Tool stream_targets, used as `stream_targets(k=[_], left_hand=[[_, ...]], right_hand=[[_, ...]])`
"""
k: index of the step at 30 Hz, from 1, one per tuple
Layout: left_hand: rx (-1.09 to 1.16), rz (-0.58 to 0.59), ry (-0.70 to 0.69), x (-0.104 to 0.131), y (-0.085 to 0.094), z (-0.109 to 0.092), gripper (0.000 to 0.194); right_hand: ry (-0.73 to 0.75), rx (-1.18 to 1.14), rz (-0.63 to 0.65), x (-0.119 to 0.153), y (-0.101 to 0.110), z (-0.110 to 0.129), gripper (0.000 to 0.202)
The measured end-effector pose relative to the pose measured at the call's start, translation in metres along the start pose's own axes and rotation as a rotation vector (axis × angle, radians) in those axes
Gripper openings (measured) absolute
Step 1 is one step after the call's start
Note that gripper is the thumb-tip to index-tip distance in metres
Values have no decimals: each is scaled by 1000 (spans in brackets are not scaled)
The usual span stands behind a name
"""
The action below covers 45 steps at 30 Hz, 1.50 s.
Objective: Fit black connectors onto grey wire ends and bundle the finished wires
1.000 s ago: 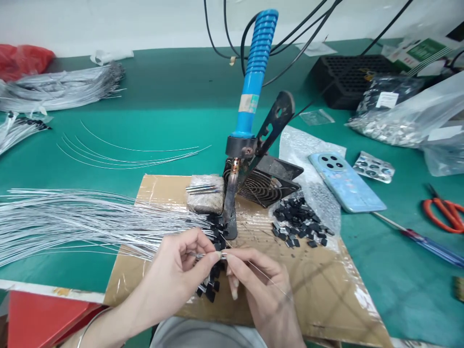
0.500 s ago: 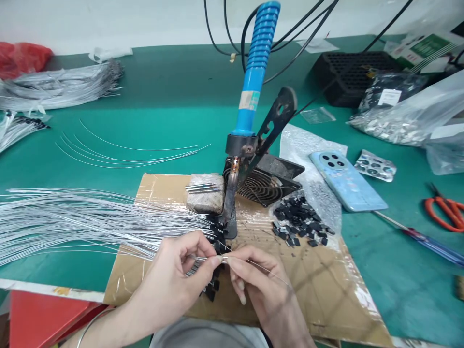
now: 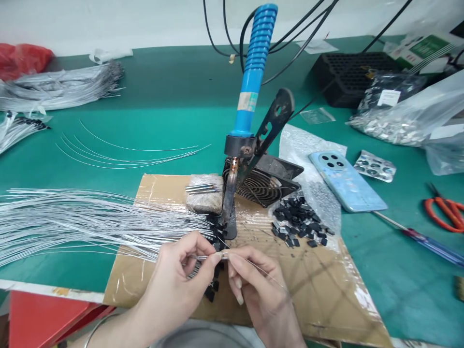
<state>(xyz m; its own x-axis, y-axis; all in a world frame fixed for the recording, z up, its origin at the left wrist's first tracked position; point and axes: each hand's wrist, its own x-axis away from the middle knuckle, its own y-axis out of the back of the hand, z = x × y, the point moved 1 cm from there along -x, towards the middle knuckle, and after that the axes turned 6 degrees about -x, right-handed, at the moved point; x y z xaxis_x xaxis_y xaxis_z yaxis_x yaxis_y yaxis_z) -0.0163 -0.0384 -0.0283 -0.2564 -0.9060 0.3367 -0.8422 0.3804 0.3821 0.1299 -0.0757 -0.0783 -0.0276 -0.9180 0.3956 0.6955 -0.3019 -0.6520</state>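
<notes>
My left hand (image 3: 186, 273) is closed in a pinch on a thin wire, thumb against forefinger, above the black ends of the wire bundle. Right beside it, my right hand (image 3: 257, 280) pinches the same thin wire (image 3: 266, 273), whose loose end trails past my fingers to the right. The fingertips of both hands nearly touch and hide the small part between them. Under and left of my hands lies a large bundle of silvery wires (image 3: 108, 217) with black end pieces (image 3: 211, 292). A soldering iron (image 3: 250, 92) with a blue handle stands tip down just beyond.
A cardboard sheet (image 3: 311, 299) covers the bench front. Small black parts (image 3: 299, 220) lie piled on bubble wrap (image 3: 308, 150), near a fan (image 3: 261, 186), a phone (image 3: 348, 181), a screwdriver (image 3: 435, 246) and orange-handled pliers (image 3: 447, 212). Loose wires (image 3: 134, 159) lie farther back.
Both hands keep their pinch at nearly the same spot. My right hand has shifted very slightly to the left; nothing was let go.
</notes>
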Motion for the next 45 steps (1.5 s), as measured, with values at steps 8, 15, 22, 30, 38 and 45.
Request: stream_targets(k=[8,15,22,30,38,45], left_hand=[[-20,-92,-53,2,-8,4,21],[46,-86,-12,2,-9,2,23],[135,-94,24,-1,-6,-5,24],[182,-127,-23,-5,-5,-11,19],[83,-114,-53,2,-5,-2,23],[63,-128,-59,2,-6,-2,21]], right_hand=[[-11,-22,0,4,0,-4,19],[5,-29,-11,5,-1,-5,19],[6,-48,5,0,-3,0,21],[82,95,17,4,2,-1,14],[117,162,-13,5,3,-2,12],[118,193,1,5,4,1,12]])
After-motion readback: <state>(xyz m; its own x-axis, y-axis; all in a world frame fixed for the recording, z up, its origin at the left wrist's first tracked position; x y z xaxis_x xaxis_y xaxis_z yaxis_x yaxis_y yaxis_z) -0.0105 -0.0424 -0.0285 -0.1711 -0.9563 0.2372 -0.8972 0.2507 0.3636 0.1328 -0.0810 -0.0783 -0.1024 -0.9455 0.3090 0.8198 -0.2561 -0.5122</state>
